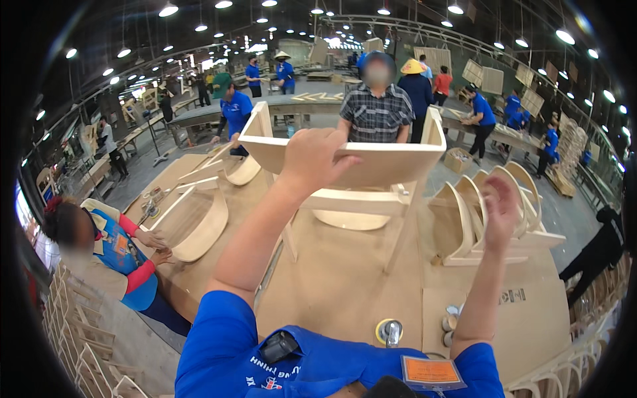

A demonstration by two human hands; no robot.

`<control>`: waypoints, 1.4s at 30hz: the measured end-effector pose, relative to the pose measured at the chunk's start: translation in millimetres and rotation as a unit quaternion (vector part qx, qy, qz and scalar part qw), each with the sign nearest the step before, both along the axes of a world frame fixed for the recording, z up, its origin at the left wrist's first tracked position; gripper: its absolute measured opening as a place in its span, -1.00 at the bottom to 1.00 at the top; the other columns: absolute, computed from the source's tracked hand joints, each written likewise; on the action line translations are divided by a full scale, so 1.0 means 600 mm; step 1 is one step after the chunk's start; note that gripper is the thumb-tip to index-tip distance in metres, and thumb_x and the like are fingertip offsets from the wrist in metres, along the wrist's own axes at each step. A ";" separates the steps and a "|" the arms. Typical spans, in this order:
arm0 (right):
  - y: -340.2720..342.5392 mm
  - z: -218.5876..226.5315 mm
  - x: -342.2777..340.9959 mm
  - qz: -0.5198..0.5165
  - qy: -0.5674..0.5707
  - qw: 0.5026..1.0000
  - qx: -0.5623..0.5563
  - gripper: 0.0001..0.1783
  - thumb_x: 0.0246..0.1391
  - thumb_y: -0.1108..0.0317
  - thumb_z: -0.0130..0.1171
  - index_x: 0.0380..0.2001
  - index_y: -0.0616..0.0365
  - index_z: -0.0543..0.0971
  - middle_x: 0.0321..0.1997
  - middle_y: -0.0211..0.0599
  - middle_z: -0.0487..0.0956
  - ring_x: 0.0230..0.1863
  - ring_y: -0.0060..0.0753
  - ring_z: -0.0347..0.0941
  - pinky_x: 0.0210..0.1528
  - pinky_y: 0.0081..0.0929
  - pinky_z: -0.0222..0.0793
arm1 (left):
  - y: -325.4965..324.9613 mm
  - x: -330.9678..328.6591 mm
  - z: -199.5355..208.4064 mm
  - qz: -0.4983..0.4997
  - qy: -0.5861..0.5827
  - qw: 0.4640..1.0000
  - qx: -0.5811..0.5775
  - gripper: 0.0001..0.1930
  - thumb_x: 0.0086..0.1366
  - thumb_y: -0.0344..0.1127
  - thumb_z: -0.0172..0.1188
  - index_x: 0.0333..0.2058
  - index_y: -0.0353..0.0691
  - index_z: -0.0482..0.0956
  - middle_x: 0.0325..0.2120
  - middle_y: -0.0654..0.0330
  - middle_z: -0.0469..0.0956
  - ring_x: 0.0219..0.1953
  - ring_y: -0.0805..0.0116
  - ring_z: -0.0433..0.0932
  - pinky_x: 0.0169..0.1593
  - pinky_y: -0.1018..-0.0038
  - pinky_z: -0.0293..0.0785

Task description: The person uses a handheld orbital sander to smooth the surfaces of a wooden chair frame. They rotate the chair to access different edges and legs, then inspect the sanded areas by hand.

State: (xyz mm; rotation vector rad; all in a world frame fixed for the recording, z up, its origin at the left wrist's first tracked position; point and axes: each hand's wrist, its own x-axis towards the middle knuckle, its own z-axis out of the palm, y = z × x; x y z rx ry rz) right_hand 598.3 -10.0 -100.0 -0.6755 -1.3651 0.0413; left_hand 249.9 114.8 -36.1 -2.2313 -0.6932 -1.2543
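Bright lamps (168, 10) hang beneath a dark ceiling (149, 30) above grey floor (557, 209); what seems a window (25, 215) brightens the left edge.

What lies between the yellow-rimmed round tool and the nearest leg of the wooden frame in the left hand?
Only bare brown cardboard between that frame leg and the round tool, in the head view.

Left hand (315, 159) grips the top edge of a wooden chair (391, 166), and there's the right hand (499, 211), blurred and open, before a row of curved frames (451, 222)! A sander (391, 331) sits on the brown table (338, 285); at left, a co-worker (123, 242) handles a curved piece (207, 232).
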 end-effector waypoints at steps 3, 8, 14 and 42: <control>0.096 -0.171 0.024 0.001 0.175 0.975 -0.140 -0.84 0.21 0.35 0.11 -0.21 0.19 0.48 -0.36 -0.43 0.49 -0.36 -0.57 0.38 -0.32 -0.58 0.31 | -0.015 -0.052 0.007 -0.020 0.005 1.000 -0.006 -0.62 -0.09 -0.08 0.41 -0.55 -0.23 0.44 -0.58 0.12 0.47 -0.46 0.03 0.50 -0.40 0.25 0.36; 0.139 -0.447 -0.131 -0.084 0.094 0.822 -0.555 -0.69 0.19 0.21 0.03 -0.34 0.26 0.60 -0.41 -0.27 0.62 -0.36 -0.44 0.52 -0.32 -0.48 0.43 | -0.061 -0.156 0.007 -0.015 -0.005 1.000 -0.014 -0.65 -0.16 -0.20 0.46 -0.52 -0.25 0.48 -0.59 0.12 0.46 -0.51 0.07 0.47 -0.42 0.27 0.35; 0.249 -0.531 -0.290 0.265 0.284 0.759 -0.522 0.09 0.03 0.21 0.31 0.39 0.15 -0.23 0.43 -0.02 -0.01 0.31 -0.13 0.15 0.24 -0.13 0.17 | -0.099 -0.221 -0.014 0.029 -0.025 0.998 -0.058 -0.67 -0.22 -0.36 0.46 -0.54 -0.27 0.44 -0.61 0.13 0.42 -0.53 0.11 0.42 -0.43 0.34 0.29; 0.182 -0.058 -0.240 0.021 0.198 0.972 -0.125 -0.28 -0.29 0.35 0.55 -0.03 0.38 0.44 -0.09 -0.19 0.57 -0.12 -0.36 0.49 0.00 -0.44 0.39 | -0.205 -0.341 -0.315 -0.070 -0.549 0.797 -0.243 -0.72 0.30 -0.25 0.19 -0.16 -0.36 0.50 -0.31 0.27 0.54 -0.29 0.54 0.45 -0.19 0.58 0.36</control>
